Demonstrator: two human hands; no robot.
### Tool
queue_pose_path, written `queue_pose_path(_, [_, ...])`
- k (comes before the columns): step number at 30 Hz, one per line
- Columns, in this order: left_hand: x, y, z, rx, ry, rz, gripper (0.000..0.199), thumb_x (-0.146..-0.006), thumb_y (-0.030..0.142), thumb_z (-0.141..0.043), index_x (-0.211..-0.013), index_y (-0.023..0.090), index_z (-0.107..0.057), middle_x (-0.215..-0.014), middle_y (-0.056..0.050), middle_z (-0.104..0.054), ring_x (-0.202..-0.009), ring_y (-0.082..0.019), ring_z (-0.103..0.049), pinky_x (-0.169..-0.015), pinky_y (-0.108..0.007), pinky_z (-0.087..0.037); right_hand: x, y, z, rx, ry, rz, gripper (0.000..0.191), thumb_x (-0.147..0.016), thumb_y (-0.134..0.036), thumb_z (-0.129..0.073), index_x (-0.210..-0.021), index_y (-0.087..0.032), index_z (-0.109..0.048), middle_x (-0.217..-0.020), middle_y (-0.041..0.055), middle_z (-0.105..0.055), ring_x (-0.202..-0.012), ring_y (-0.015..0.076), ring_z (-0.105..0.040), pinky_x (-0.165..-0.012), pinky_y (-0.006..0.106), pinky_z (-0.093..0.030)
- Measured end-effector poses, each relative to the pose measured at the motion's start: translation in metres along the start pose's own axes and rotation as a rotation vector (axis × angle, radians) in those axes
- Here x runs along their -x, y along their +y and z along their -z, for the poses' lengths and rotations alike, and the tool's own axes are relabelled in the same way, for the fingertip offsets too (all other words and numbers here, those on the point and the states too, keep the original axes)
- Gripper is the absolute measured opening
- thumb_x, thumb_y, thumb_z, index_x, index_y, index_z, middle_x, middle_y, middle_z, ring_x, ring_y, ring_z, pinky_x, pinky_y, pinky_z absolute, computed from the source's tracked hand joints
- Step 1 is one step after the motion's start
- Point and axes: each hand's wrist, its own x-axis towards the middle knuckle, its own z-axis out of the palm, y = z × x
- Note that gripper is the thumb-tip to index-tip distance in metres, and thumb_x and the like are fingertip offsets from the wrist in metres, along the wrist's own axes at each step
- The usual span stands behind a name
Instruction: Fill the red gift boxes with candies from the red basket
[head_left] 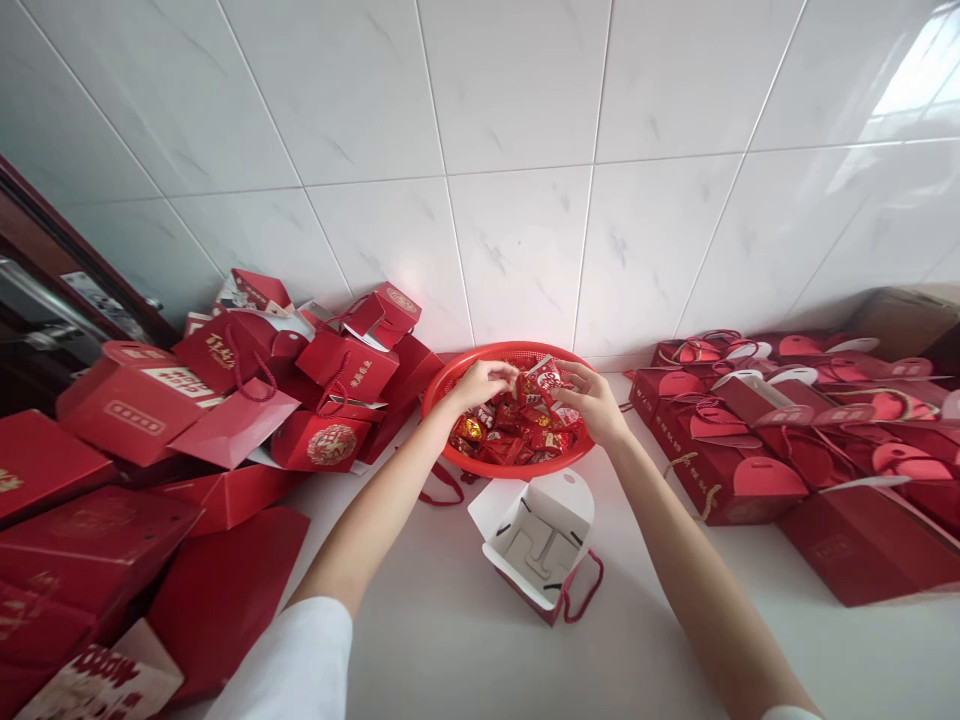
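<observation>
A red plastic basket (510, 468) by the wall holds many red-wrapped candies (502, 445), some of them gold. Over its right side my right hand (592, 398) grips a red and white candy packet (546, 382). My left hand (484, 384) is closed over the basket's left part, its fingertips near the packet; whether they hold anything is too small to tell. Just in front of the basket stands an open box (534, 550) with a white inside, raised flaps and a dark red cord handle. Nothing lies inside that box.
Red gift boxes (349, 370) lie in a loose pile along the left. Rows of red boxes with cord handles (720, 470) stand at the right. A brown carton (911, 320) is at the far right, and a tiled wall (517, 250) rises behind.
</observation>
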Motion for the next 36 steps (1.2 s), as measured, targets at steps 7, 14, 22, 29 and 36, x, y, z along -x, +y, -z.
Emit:
queue_pose_path(7, [0.002,-0.021,0.008,-0.334,-0.219,0.166,0.028,-0.044,0.001,-0.072,-0.061,0.023,-0.073,-0.07,0.0,-0.074,-0.072,-0.021,-0.069,-0.066,-0.024,-0.048,0.0,-0.004,-0.001,-0.099,-0.028,-0.088,0.027,-0.059,-0.028,-0.075,-0.084,-0.021,-0.068,-0.081,0.0007,-0.071,-0.074,0.018,-0.066,-0.065,0.031,-0.057])
queue_pose_path(14, [0.006,-0.008,0.012,-0.334,-0.079,0.145,0.011,-0.071,0.018,-0.068,-0.078,0.021,-0.075,-0.087,-0.004,-0.077,-0.088,-0.023,-0.07,-0.076,-0.027,-0.048,0.0,-0.002,-0.001,-0.143,-0.027,-0.123,0.026,-0.062,-0.032,-0.079,-0.082,-0.022,-0.066,-0.079,-0.0005,-0.068,-0.075,0.0177,-0.065,-0.068,0.034,-0.061])
queue_pose_path(22, [0.011,0.019,0.004,0.176,0.101,0.044,0.043,-0.09,0.057,-0.046,-0.066,0.021,-0.051,-0.065,-0.001,-0.063,-0.056,-0.016,-0.061,-0.057,-0.027,-0.045,0.001,-0.007,-0.002,-0.185,-0.033,-0.128,0.03,-0.064,-0.04,-0.083,-0.081,-0.022,-0.067,-0.085,0.0014,-0.068,-0.079,0.0195,-0.068,-0.069,0.036,-0.063])
queue_pose_path(29, [0.009,0.039,-0.004,0.229,0.128,-0.073,0.056,-0.084,0.073,-0.049,-0.063,0.022,-0.041,-0.061,0.003,-0.042,-0.059,-0.013,-0.048,-0.058,-0.025,-0.04,0.003,-0.011,0.0,-0.264,-0.086,-0.201,0.033,-0.063,-0.038,-0.088,-0.085,-0.021,-0.069,-0.085,0.0008,-0.071,-0.075,0.0175,-0.069,-0.067,0.032,-0.062])
queue_pose_path(36, [0.008,0.041,-0.007,0.391,-0.031,-0.141,0.048,-0.077,0.064,-0.068,-0.069,0.017,-0.062,-0.071,0.001,-0.06,-0.074,-0.016,-0.055,-0.073,-0.029,-0.043,-0.001,-0.007,0.003,-0.304,-0.132,-0.162,0.031,-0.065,-0.038,-0.088,-0.089,-0.022,-0.076,-0.096,0.0033,-0.075,-0.084,0.0198,-0.07,-0.077,0.035,-0.061])
